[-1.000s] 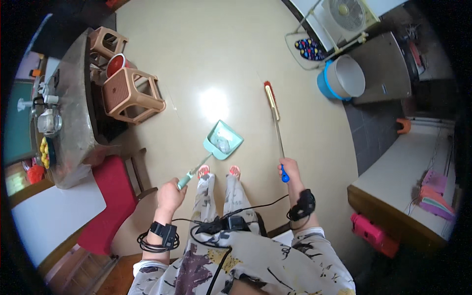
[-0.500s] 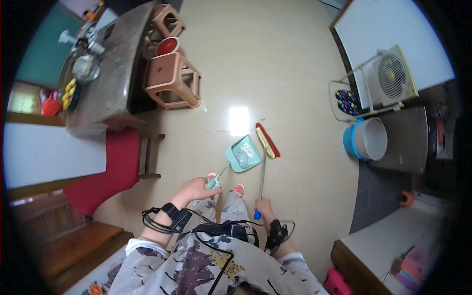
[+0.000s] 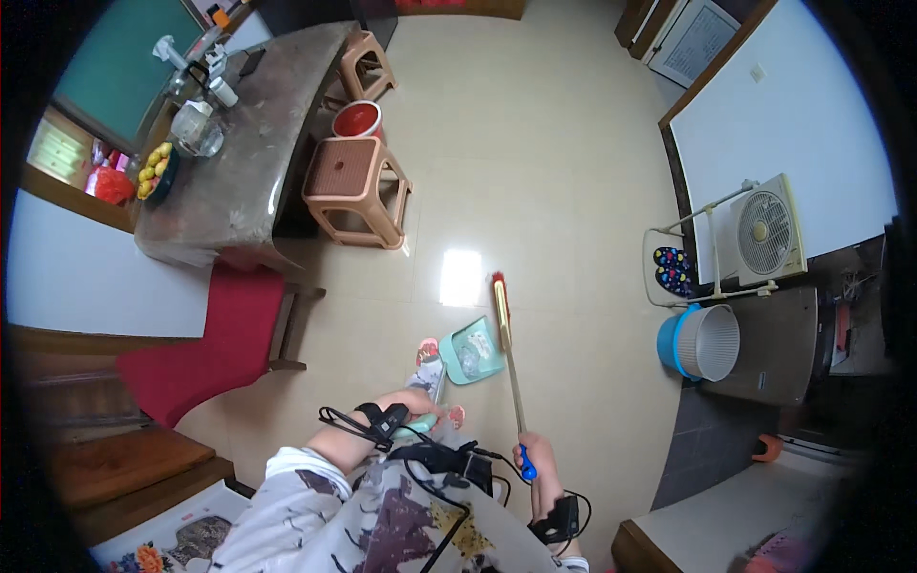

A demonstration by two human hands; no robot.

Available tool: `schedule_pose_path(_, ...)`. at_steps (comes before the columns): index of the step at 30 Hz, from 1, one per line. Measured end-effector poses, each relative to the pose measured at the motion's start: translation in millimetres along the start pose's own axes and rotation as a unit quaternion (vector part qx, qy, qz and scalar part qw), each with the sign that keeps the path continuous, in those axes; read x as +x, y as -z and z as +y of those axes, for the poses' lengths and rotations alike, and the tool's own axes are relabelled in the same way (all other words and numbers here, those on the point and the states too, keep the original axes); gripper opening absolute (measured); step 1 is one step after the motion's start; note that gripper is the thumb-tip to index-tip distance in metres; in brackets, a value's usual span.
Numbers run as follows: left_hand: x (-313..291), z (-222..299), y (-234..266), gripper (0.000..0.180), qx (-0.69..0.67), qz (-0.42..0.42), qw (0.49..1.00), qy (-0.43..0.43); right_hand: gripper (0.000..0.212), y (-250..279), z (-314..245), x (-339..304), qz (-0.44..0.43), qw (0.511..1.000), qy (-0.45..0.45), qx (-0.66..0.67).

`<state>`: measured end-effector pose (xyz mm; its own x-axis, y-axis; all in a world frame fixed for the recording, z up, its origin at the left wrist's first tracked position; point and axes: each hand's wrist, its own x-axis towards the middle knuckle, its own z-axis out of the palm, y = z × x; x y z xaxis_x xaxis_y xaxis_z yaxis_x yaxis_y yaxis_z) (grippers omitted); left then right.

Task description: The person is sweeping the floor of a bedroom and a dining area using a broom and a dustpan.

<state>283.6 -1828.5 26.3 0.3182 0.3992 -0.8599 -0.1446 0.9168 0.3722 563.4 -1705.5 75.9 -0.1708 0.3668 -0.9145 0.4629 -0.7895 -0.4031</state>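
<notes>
My left hand (image 3: 409,405) is closed around the pale green handle of a dustpan. The mint-green dustpan (image 3: 489,364) rests on the floor ahead of my feet, with something clear and crumpled, like plastic, lying in it. My right hand (image 3: 535,453) grips the blue end of a long-handled broom (image 3: 516,382). Its red and cream head stands on the floor beside the dustpan's far right edge, seen narrow and nearly end-on. Both wrists carry black straps with cables.
At left stand a dark table (image 3: 250,143), brown plastic stools (image 3: 349,172), a red bucket (image 3: 358,119) and a red-covered chair (image 3: 234,334). To the right are a box fan (image 3: 767,229), dotted slippers (image 3: 672,271), and a blue bucket (image 3: 669,346) next to a pale basket (image 3: 712,344).
The broom head has turned from slanted broadside to nearly end-on. My left hand is lower, nearer my body; my right hand has shifted right and down. The view has moved forward along the floor.
</notes>
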Motion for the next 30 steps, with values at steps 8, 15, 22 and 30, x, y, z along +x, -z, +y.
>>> schedule_pose_path(8,-34.8,54.2,56.9,0.018,-0.239,-0.018,0.971,0.001,0.011,-33.6,-91.8,15.1,0.037,0.996,0.030,0.081)
schedule_pose_path(15,-58.9,133.2,117.5,0.025,-0.424,-0.101,0.887,-0.150,0.009,-81.7,-206.8,30.7,0.010,0.990,0.038,0.136)
schedule_pose_path(22,-62.1,218.4,180.9,0.029,-0.429,0.007,0.891,-0.148,0.005,-106.1,-327.8,76.9,-0.065,0.991,0.077,0.083)
schedule_pose_path(30,-107.9,316.9,214.7,0.053,-0.521,0.069,0.810,-0.262,0.024,-117.4,-514.1,122.7,-0.248,0.966,0.071,-0.002)
